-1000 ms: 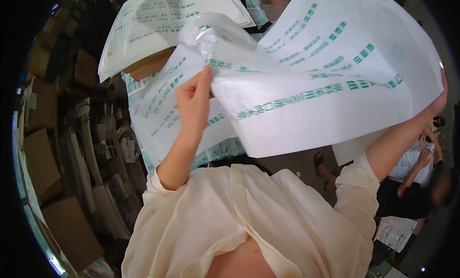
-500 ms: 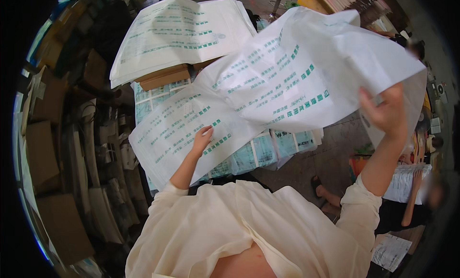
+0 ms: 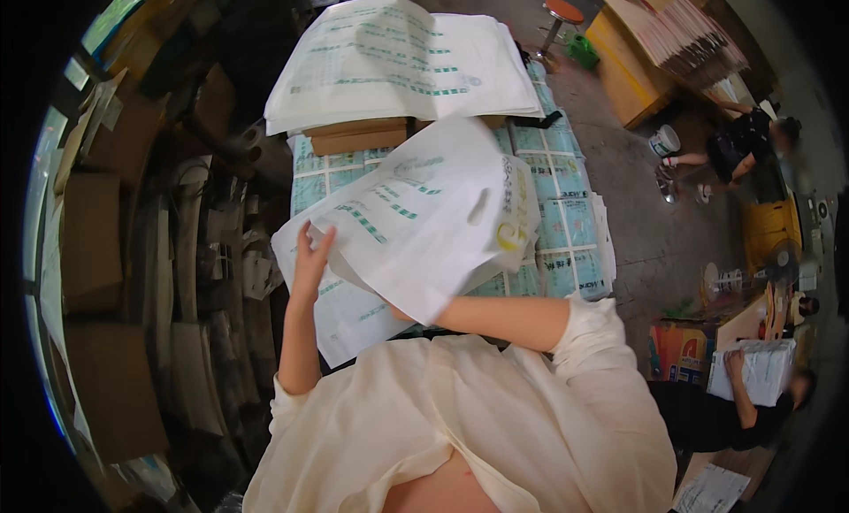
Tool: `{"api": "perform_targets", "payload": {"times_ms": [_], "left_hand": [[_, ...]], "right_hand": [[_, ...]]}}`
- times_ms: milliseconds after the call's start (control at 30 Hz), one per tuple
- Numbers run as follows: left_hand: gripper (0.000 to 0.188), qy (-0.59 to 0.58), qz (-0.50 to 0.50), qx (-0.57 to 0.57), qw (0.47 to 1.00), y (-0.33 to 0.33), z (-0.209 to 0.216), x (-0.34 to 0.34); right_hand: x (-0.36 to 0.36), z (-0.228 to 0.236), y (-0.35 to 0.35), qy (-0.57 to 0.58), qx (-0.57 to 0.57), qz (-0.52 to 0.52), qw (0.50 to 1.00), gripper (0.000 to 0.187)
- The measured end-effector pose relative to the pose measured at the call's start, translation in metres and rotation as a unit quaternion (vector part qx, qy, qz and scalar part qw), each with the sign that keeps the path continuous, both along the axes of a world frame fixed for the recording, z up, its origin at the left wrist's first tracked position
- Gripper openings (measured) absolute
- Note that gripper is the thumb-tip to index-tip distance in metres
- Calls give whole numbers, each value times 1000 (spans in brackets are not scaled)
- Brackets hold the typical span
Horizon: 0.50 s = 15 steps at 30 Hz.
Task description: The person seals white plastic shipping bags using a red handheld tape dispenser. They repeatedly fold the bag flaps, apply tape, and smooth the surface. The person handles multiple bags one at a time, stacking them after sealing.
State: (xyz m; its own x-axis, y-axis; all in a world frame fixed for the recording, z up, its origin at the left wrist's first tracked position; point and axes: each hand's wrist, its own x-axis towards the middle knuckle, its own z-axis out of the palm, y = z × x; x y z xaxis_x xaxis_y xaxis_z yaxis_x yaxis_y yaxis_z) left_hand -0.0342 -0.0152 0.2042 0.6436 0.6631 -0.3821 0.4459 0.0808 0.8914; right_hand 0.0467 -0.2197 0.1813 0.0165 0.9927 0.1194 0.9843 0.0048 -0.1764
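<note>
A large white sheet (image 3: 424,221) with lines of green print lies partly folded over itself in front of me. An oval slot shows in it near its right side, next to yellow and dark print. My left hand (image 3: 311,258) is at the sheet's left edge, thumb and fingers apart, fingertips touching or close to the paper. My right forearm crosses to the left low over the table, and my right hand (image 3: 398,313) is mostly covered by the sheet, so its fingers are hidden. Beneath are blue-green wrapped bundles (image 3: 566,221) bound with white straps.
Behind the sheet, a stack of white printed sheets (image 3: 482,57) rests on brown cardboard boxes (image 3: 358,137). Cardboard and shelving (image 3: 102,248) line the left. To the right are an orange stool (image 3: 563,11), a white bucket (image 3: 663,140) and two seated people, one holding a white packet (image 3: 752,370).
My right hand has swept from the far right leftward and down, bringing the sheet's right part over. My left hand has shifted left to the sheet's edge. The view has turned slightly.
</note>
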Motion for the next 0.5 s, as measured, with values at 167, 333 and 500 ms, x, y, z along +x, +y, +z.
{"api": "perform_targets", "payload": {"times_ms": [167,333,500], "left_hand": [[83,-3,111,-94,989,12,-93,-28],[65,-89,247,-189,946,34,-128,-72],[60,-247,359,-244,866,14,-61,-139]], "right_hand": [[-42,-81,-6,95,144,-57,983,31],[-42,-77,-40,40,-50,-52,997,32],[-27,-85,-62,9,54,-47,997,30]]}}
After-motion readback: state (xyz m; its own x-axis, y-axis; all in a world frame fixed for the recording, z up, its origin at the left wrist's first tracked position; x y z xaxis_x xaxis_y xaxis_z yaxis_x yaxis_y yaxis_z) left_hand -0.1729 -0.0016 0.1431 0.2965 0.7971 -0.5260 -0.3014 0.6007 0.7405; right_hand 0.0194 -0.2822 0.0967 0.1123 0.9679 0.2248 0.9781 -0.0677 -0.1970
